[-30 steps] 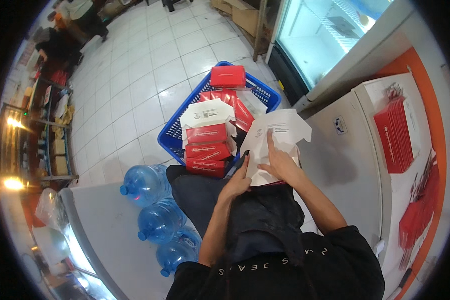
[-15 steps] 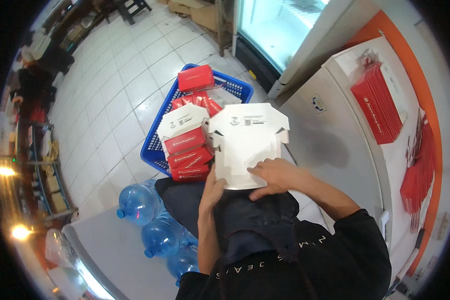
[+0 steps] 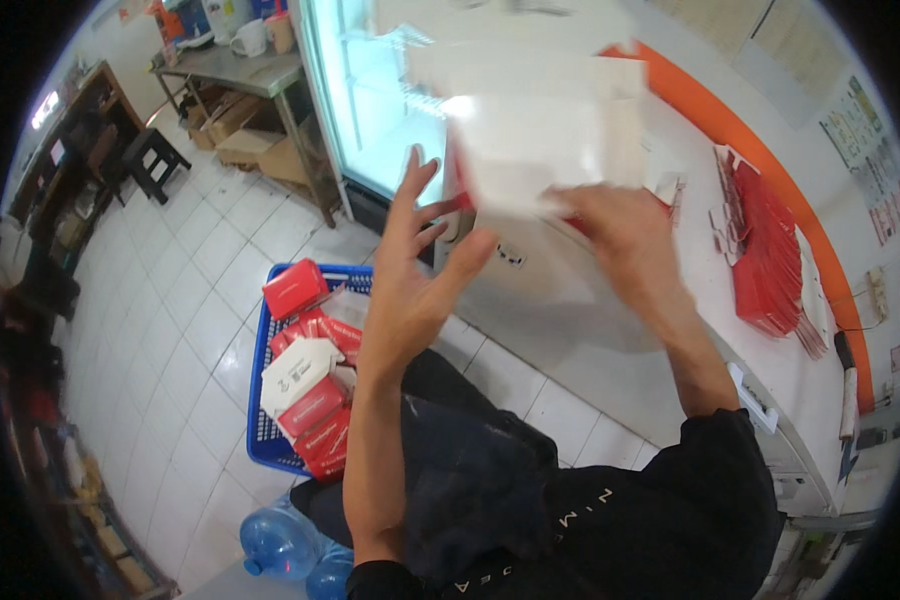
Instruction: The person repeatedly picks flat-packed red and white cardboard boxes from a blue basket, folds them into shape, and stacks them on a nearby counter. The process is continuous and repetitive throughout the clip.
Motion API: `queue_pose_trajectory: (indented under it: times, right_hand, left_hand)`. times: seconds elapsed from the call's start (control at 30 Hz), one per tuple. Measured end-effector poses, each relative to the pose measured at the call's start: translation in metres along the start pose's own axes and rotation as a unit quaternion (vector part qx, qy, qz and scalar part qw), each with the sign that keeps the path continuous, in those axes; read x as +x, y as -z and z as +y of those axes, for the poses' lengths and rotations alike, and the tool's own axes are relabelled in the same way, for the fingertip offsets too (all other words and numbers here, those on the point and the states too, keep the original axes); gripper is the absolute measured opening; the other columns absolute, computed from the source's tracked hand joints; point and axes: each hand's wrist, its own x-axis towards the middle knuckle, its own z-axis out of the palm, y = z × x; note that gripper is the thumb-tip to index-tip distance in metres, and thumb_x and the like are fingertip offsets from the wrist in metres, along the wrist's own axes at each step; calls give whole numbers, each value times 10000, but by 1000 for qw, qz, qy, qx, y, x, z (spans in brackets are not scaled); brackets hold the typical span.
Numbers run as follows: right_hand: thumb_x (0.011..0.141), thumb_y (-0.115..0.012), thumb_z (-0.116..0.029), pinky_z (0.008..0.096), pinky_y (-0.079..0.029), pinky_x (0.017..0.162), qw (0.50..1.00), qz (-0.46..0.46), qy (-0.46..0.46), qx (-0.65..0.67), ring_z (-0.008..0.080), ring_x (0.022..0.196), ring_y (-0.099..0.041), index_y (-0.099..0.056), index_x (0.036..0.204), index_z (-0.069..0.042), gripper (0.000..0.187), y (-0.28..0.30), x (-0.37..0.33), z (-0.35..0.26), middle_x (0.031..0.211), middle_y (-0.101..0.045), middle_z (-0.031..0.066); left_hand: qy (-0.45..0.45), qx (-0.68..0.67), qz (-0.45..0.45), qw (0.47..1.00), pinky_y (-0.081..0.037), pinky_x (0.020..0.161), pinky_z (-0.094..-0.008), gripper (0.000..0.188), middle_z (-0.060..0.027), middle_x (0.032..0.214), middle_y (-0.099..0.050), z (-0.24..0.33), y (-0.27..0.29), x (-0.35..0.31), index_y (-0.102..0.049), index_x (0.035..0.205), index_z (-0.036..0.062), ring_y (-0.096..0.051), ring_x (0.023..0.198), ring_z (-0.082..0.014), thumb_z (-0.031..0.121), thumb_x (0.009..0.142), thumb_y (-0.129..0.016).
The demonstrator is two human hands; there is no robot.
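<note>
A partly folded food carton, white inside with red on its outer side, is held up in front of me and smeared by motion. My right hand grips its near edge, fingers closed around the cardboard. Just left of the carton is my left hand, fingers and thumb spread, with nothing in its grasp. Below and to the left, a blue plastic basket on the floor holds several red cartons, one with a white flap standing up.
To the right, a stack of red flat cartons lies on a white-topped cabinet with an orange edge. A lit glass-door fridge stands ahead. Blue water bottles lie near my legs, and a metal table is farther back.
The carton has risen from my lap to up ahead, over the cabinet side. My left hand has let go of it; my right hand still grips it. The view has swung right.
</note>
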Motion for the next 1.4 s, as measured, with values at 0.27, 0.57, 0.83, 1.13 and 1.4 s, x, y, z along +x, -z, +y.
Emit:
queue_pose_trajectory:
  times: [0.27, 0.57, 0.83, 1.13, 1.4]
  right_hand:
    - [1001, -575, -107, 472, -552, 826, 944, -166, -256, -124, 420, 933, -704, -688, 1266, -135, 289, 2, -4, 166, 1033, -748, 205]
    - [1051, -535, -284, 432, -546, 921, 866, -448, -166, 149, 334, 1081, -721, -682, 1291, -65, 356, -10, 21, 200, 1126, -764, 177]
    - [966, -322, -826, 659, -484, 1036, 790, -445, -379, 183, 393, 1438, -485, -472, 1562, -133, 927, -53, 49, 225, 1545, -493, 244]
    - [1136, -421, -299, 427, -434, 1131, 977, 28, -197, 77, 271, 1327, -590, -598, 1429, -15, 445, -6, -16, 82, 1402, -645, 157]
    - [1005, -628, -88, 443, -460, 1088, 967, -101, -84, 220, 326, 1251, -618, -665, 1288, -50, 287, -91, -67, -33, 1310, -672, 157]
  left_hand:
    - [-240, 387, -193, 869, -286, 1215, -632, 783, -204, 1678, -285, -68, -112, 23, -442, 1586, 238, -255, 1532, -482, 369, 894, -786]
    - [-242, 462, -167, 836, -299, 1212, -634, 730, -166, 1719, -202, -115, -129, 22, -434, 1588, 341, -159, 1573, -467, 268, 929, -740]
    - [-247, 426, -154, 857, -257, 1229, -630, 808, -184, 1721, -195, -122, -120, 23, -376, 1621, 309, -180, 1582, -431, 224, 903, -737]
    - [77, 435, -12, 897, -263, 1207, -628, 731, -294, 1631, -302, -189, 35, -119, -459, 1534, 116, -314, 1517, -447, 252, 875, -744]
    - [515, 555, 145, 637, -184, 1137, -808, 977, -285, 1684, -190, -236, 245, -272, -385, 1581, 124, -130, 1562, -519, 548, 809, -807]
